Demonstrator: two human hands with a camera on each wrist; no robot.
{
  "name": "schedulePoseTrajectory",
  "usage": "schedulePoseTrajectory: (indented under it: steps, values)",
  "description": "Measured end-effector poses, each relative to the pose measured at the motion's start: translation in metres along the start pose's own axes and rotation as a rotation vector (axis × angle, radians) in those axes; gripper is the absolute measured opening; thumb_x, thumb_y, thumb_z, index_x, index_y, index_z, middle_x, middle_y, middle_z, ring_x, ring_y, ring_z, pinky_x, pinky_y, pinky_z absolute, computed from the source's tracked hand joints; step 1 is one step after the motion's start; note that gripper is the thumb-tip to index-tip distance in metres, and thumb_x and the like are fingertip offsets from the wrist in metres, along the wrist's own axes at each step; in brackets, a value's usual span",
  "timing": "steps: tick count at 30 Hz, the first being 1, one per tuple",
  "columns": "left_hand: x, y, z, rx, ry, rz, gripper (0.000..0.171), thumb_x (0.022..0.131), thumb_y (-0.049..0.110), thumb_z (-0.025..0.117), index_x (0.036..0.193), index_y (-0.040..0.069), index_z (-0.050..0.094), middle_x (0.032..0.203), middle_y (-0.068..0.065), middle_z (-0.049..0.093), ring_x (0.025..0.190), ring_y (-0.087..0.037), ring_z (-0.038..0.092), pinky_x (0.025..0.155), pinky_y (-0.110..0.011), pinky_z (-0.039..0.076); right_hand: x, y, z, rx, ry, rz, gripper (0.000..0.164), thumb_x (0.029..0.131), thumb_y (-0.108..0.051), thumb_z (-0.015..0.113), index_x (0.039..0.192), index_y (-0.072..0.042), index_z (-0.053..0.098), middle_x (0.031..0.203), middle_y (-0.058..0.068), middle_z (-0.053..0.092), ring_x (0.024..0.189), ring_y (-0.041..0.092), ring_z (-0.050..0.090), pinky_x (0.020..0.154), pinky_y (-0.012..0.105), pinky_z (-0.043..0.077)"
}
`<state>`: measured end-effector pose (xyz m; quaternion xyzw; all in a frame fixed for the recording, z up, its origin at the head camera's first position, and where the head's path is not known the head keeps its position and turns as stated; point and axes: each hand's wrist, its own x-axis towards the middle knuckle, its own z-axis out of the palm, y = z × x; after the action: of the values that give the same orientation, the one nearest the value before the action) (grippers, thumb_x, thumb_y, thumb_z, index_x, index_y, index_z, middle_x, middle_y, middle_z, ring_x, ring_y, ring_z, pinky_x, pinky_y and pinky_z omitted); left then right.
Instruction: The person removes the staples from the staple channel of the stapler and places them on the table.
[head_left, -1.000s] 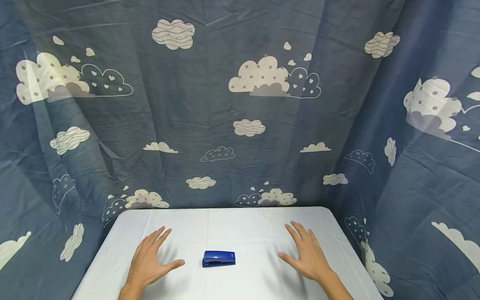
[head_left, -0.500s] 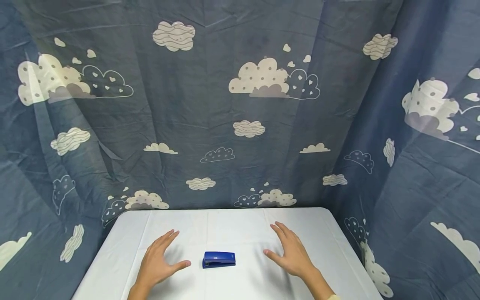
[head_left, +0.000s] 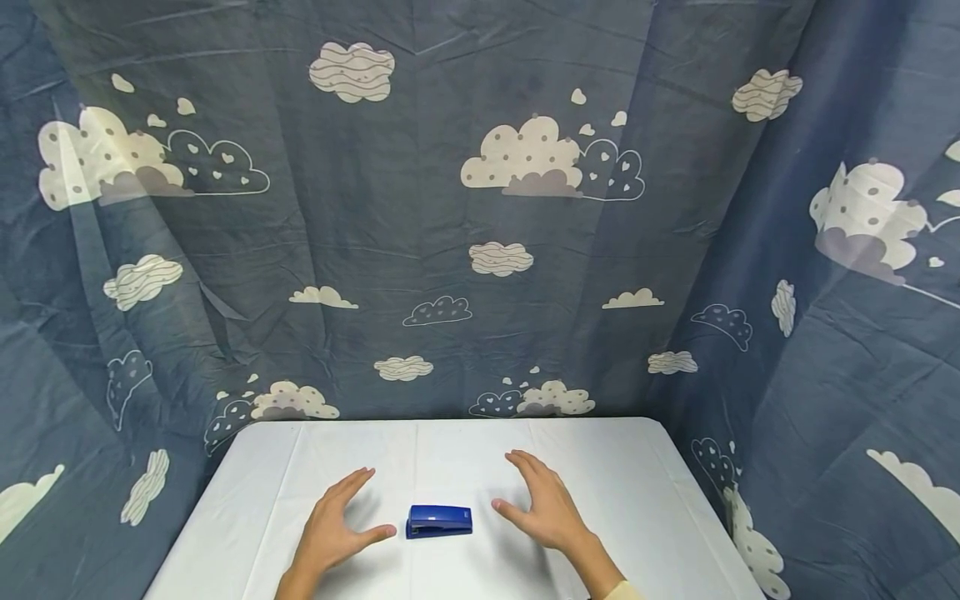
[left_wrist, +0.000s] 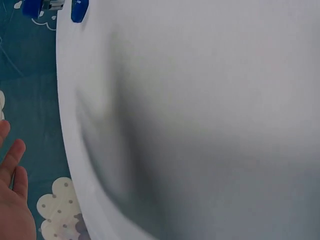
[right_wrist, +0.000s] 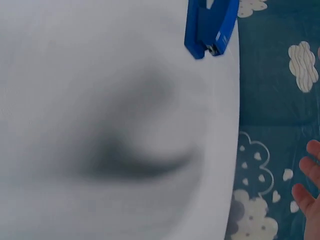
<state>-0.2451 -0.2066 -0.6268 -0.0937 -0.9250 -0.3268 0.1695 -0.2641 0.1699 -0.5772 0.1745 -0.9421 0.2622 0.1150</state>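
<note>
A blue stapler lies on the white table between the two hands. To its left, my left hand hovers with thumb spread from the fingers, holding nothing. On the other side my right hand is held in the same way, apart from the stapler. The left wrist view catches part of the stapler at its top left and the left fingers at the edge. In the right wrist view the stapler shows at the top and the right fingers at the lower right.
The white-covered table has rounded far corners. A dark blue curtain with cloud prints hangs behind it and along both sides. Shadows of the hands fall on the tabletop.
Both hands have moved inward toward the stapler, the left hand rightward and the right hand leftward. The stapler has stayed in place.
</note>
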Motion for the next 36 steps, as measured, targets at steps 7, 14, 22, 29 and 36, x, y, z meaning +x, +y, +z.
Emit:
schedulePoseTrajectory:
  steps: [7, 14, 22, 29, 36]
  values:
    - [0.003, 0.001, 0.014, -0.033, -0.076, -0.063, 0.099, 0.062, 0.067, 0.090, 0.145, 0.022, 0.060, 0.151, -0.008, 0.057, 0.139, -0.038, 0.052, 0.110, -0.064, 0.043, 0.010, -0.016, 0.027, 0.023, -0.019, -0.038, 0.073, 0.087, -0.060, 0.070, 0.145, -0.018, 0.056, 0.149, 0.007, 0.057, 0.137, 0.029, 0.055, 0.108, 0.056, 0.047]
    - [0.007, -0.001, 0.030, -0.123, -0.118, -0.080, 0.098, 0.061, 0.065, 0.092, 0.143, 0.022, 0.062, 0.151, -0.005, 0.057, 0.140, -0.037, 0.051, 0.112, -0.063, 0.041, 0.020, -0.038, 0.050, 0.062, -0.075, -0.039, 0.070, 0.089, -0.059, 0.069, 0.145, -0.019, 0.056, 0.149, 0.005, 0.057, 0.137, 0.028, 0.055, 0.109, 0.055, 0.046]
    - [0.005, -0.001, 0.050, -0.191, -0.132, -0.054, 0.089, 0.062, 0.057, 0.095, 0.138, 0.023, 0.065, 0.144, -0.002, 0.064, 0.134, -0.034, 0.058, 0.110, -0.061, 0.045, 0.023, -0.054, 0.072, 0.077, -0.137, -0.050, 0.067, 0.092, -0.058, 0.066, 0.144, -0.018, 0.057, 0.147, 0.005, 0.060, 0.135, 0.029, 0.057, 0.110, 0.055, 0.046]
    - [0.004, 0.001, 0.057, -0.254, -0.145, -0.025, 0.078, 0.065, 0.055, 0.093, 0.132, 0.022, 0.070, 0.136, 0.004, 0.069, 0.129, -0.026, 0.062, 0.110, -0.053, 0.047, 0.022, -0.055, 0.085, 0.062, -0.157, -0.070, 0.066, 0.090, -0.056, 0.069, 0.144, -0.019, 0.057, 0.144, 0.002, 0.062, 0.131, 0.027, 0.059, 0.108, 0.050, 0.048]
    - [0.005, 0.001, 0.061, -0.252, -0.128, -0.024, 0.067, 0.067, 0.060, 0.089, 0.123, 0.026, 0.075, 0.126, 0.013, 0.073, 0.123, -0.020, 0.065, 0.107, -0.050, 0.049, 0.020, -0.056, 0.092, 0.052, -0.156, -0.120, 0.061, 0.088, -0.048, 0.075, 0.140, -0.017, 0.061, 0.136, 0.001, 0.067, 0.125, 0.023, 0.064, 0.105, 0.046, 0.051]
